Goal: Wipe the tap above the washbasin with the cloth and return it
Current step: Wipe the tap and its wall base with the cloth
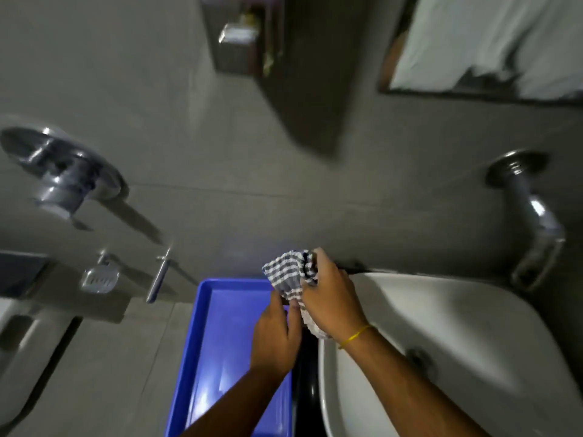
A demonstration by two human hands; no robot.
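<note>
Two hands: both are on the cloth (288, 274), which hangs bunched between them over the gap where the blue tray (217, 313) meets the washbasin (441, 313).
Right grip: the right hand (332, 299) is closed over the upper, right part of the cloth, fingers curled round the fabric; a yellow band (355, 335) sits on its wrist.
Left grip: the left hand (276, 337) pinches the lower edge of the cloth between thumb and fingers, just below and to the left of the right grip.
Cloth: a checked grey-and-white rag, crumpled, its loose top corner sticking up above the right grip and a fold trailing below that hand's palm.
Tap: the tap (533, 216) comes out of the wall well apart from both grips, up and to the right of them, with its spout curving down over the far side of the washbasin. Nothing touches it.
Tray: directly under the left grip and seemingly bare inside, so it looks like the place the cloth belongs.
Progress: from this one view I cannot tell whether the tap is already wiped. The cloth is in hand and off the tray, and it is not returned.
Left to do: by my reading, either carrying the cloth across to the tap or lowering it into the tray.
</note>
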